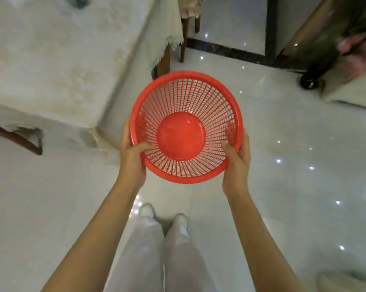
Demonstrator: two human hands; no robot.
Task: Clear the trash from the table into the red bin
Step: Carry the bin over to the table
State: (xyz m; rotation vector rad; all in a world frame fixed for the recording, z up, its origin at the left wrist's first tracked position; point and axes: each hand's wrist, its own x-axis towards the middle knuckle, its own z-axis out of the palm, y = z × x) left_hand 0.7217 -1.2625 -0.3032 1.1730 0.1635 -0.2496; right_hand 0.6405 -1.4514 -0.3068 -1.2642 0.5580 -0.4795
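A round red bin [181, 135] of plastic mesh with a solid bottom is held in the air over the floor, its inside facing me with nothing in it. My left hand [133, 159] grips its left rim, thumb inside the mesh. On the right rim sits my right hand [236, 163], thumb inside too. The table [51, 60] with a cream cloth lies to the upper left, beside the bin. No trash shows on the visible part of the table; a dark blurred object [79, 3] sits at its far edge.
Glossy white tiled floor [293, 144] spreads below and to the right. A chair [13, 135] stands at the left under the table edge, another chair [188, 22] behind the table. A dark stand with plants [325, 49] fills the upper right. My legs [167, 249] are below.
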